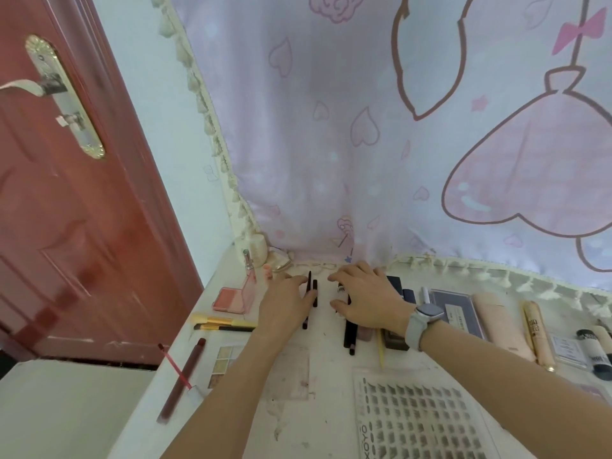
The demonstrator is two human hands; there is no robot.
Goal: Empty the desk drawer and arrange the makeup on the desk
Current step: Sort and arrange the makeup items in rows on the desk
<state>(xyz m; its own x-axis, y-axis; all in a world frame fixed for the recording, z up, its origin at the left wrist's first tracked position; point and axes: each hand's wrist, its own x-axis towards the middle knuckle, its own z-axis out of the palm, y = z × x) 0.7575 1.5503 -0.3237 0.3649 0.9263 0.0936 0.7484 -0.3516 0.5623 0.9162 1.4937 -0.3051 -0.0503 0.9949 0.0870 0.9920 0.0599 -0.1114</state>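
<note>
The left hand (286, 301) lies flat with its fingers straight, touching two thin black pencils (311, 294) at the back of the desk (328, 402); the right hand (367, 298) rests with its fingers spread over other dark sticks (348, 336), holding nothing that I can see. The makeup is already on the desk, and the drawer is not in view; to do this step well, I think the fingers should push gently, so the pencils stay parallel and do not roll toward the blush box (231, 300).
</note>
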